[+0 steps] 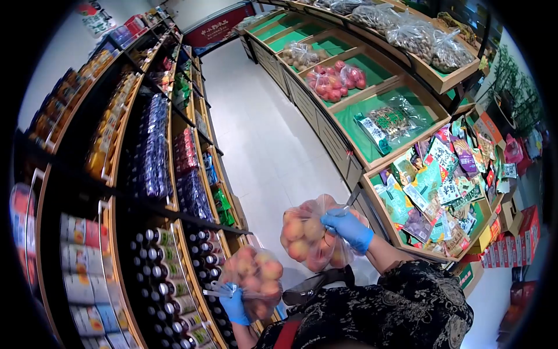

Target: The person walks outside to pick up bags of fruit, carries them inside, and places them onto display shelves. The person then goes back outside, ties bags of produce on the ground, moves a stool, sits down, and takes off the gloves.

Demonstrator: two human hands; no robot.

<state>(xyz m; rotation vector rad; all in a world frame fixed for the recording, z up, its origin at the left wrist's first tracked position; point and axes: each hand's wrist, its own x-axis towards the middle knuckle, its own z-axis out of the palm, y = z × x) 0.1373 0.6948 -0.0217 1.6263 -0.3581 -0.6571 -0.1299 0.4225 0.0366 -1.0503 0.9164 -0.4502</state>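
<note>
Both your hands, in blue gloves, are closed, each gripping a clear plastic bag of round, red-and-yellow fruit. Your left hand (233,307) clasps the gathered top of the left fruit bag (258,279), whose full body hangs just beside that hand, on its inner side. Your right hand (353,231) pinches the bunched plastic of the right fruit bag (305,235), which bulges inward from your fingers, towards the other bag. The two bags are near each other, in front of your body, over the aisle floor (270,139). As far along as this view shows, both bags are in hand and appear to be lifted clear of the displays; neither is set down in a compartment. Whether either bag is knotted, you cannot tell. Just beyond your right hand, on its outer side, is a wooden bin (379,210) of colourful snack packets (430,183). Farther ahead of that hand, a green-lined compartment (347,116) holds a clear labelled pack (395,121), and the next one along holds bagged red fruit (328,84). On the outer side of your left hand, shelves carry rows of dark bottles (165,271) with pale caps.
</note>
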